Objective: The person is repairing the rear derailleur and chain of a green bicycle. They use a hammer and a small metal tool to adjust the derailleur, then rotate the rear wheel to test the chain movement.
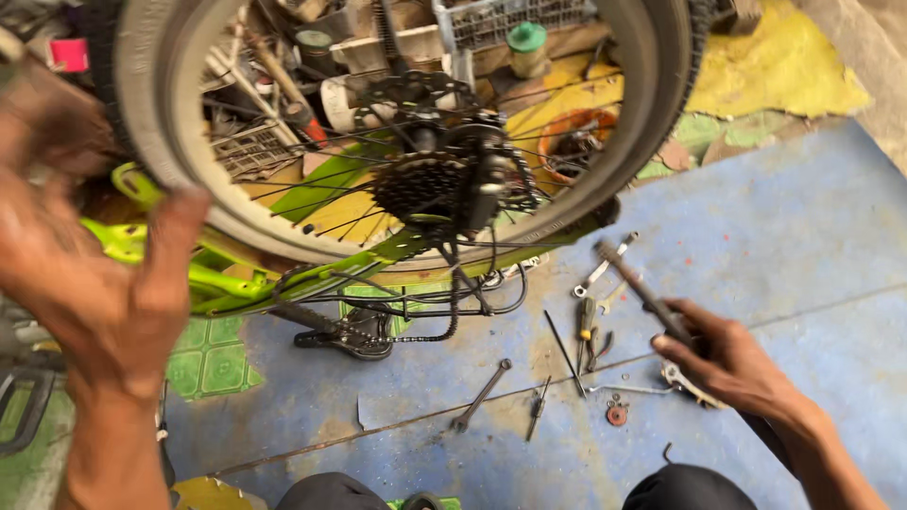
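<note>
right hand (727,364) closed round a long dark tool (642,288), left hand (90,274) open and blurry against the bike wheel (179,161), spanners (480,395) on blue floor (812,246), far crates (510,19) of cluttered parts, contents hard to make out

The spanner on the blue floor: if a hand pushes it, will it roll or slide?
The spanner looks flat and metal, so it would probably slide and stay stiff. It seems heavy for its slim shape. The dusty blue floor may slow it.
</note>
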A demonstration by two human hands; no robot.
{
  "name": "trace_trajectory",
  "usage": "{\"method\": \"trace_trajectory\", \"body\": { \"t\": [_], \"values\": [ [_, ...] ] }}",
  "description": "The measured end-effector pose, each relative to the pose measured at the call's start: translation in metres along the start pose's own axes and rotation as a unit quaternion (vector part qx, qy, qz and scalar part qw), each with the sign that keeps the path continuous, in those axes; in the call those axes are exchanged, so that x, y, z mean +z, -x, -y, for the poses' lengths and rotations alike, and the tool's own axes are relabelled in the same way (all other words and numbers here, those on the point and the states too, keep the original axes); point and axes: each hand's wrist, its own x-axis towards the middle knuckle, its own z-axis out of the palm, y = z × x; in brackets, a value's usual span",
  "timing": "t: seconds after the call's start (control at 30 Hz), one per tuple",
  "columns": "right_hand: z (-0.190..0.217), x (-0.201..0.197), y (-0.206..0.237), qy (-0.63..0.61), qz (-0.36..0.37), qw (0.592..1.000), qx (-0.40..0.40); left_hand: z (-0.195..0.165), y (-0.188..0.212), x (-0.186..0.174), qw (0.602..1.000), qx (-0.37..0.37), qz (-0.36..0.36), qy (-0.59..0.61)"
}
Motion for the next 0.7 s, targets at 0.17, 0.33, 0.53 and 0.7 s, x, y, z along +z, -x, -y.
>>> {"method": "trace_trajectory", "body": {
  "t": [0.17, 0.33, 0.53, 0.7],
  "values": [
    [0.078, 0.001, 0.056, -0.508, 0.063, 0.854, -0.098, 0.043, -0.034, 0.011, 0.997, -0.005, 0.064, -0.043],
    [0.122, 0.047, 0.063, -0.502, -0.039, 0.861, 0.073, 0.063, -0.066, 0.015, 0.996, -0.034, 0.083, 0.026],
    [0.155, 0.084, 0.055, -0.510, 0.018, 0.859, 0.047, 0.088, -0.075, 0.017, 0.996, 0.007, 0.081, 0.045],
    [0.186, 0.106, 0.067, -0.552, 0.029, 0.832, 0.051, 0.114, -0.075, 0.022, 0.976, -0.188, 0.102, -0.035]
  ]
}}
